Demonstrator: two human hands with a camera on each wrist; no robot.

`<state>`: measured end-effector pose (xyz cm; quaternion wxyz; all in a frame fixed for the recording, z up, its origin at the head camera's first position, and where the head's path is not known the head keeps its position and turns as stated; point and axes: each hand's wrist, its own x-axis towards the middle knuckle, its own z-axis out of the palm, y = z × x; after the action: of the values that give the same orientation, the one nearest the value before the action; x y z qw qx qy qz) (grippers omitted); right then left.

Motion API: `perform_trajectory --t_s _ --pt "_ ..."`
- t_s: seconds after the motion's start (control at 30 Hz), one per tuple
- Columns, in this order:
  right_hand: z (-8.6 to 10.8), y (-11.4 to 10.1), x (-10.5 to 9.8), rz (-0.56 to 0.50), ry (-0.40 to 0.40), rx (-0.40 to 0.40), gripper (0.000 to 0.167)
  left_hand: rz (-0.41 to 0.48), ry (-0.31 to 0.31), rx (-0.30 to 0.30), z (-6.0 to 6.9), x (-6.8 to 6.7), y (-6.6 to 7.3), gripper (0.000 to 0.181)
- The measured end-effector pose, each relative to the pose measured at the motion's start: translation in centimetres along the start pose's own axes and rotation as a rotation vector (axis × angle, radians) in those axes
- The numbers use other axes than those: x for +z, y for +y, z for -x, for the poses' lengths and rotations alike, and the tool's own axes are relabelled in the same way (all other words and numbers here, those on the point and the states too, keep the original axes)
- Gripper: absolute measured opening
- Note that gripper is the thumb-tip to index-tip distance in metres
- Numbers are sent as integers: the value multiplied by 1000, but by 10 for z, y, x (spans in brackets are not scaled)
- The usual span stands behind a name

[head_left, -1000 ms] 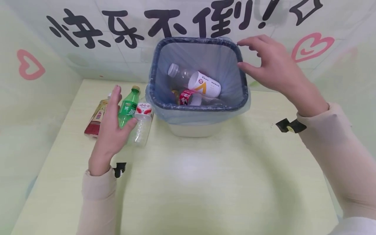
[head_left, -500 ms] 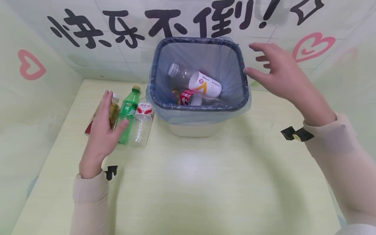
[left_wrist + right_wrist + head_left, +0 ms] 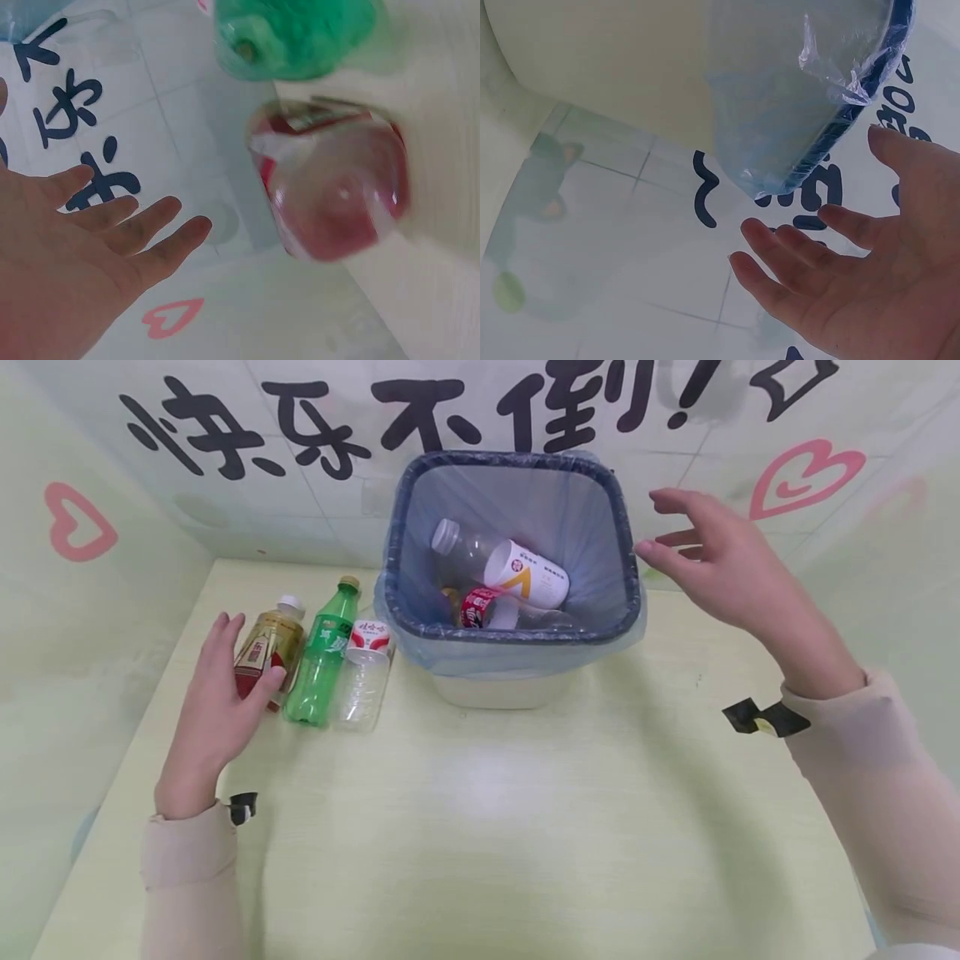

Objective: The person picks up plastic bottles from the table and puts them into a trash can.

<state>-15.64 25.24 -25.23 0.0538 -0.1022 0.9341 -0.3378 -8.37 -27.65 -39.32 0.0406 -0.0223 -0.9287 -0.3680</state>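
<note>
My left hand hovers with fingers extended beside a bottle with a gold and dark-red label, holding nothing. The left wrist view shows that bottle's reddish base apart from the fingers. Right of it lie a green plastic bottle and a clear bottle with a white and red label. At the right of the lined trash bin, my right hand hangs in the air, fingers loosely bent around nothing. In the right wrist view, the bin's blue liner bag is close to the fingertips.
Inside the bin lie a clear bottle, a white cup-like container and a bottle with a red label. The bin stands on a pale table against a wall with black lettering.
My left hand has moved left, from in front of the green bottle to the gold-labelled one, uncovering the green bottle. My right hand has drawn away from the bin rim, rightward and down.
</note>
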Motion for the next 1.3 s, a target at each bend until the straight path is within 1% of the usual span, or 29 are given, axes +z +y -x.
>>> perform_trajectory --t_s 0.13,0.23,0.57,0.73,0.83,0.93,1.07,1.17,1.3 --pt "2 3 1 1 -5 11 66 -47 -25 -43 -3 -6 -9 77" --pt "2 4 1 2 -7 14 66 -61 -35 -57 -4 -7 -12 77" --pt "4 2 3 -4 -41 18 67 -82 -69 -70 -10 -8 -22 79" --pt "4 2 6 -15 -98 42 72 -78 -100 -80 -18 -6 -32 79" --pt "5 2 9 -38 -157 86 78 -84 -137 -95 -26 -4 -43 81" --pt "5 2 12 -94 -208 125 79 -74 -185 -105 -34 1 -56 81" --pt "5 3 16 -203 -246 128 74 -78 -241 -154 -38 6 -69 80" --pt "3 3 17 -237 -261 118 72 -100 -252 -191 -38 8 -73 80" --pt "2 4 17 -241 -267 122 72 -95 -242 -190 -39 8 -73 77"
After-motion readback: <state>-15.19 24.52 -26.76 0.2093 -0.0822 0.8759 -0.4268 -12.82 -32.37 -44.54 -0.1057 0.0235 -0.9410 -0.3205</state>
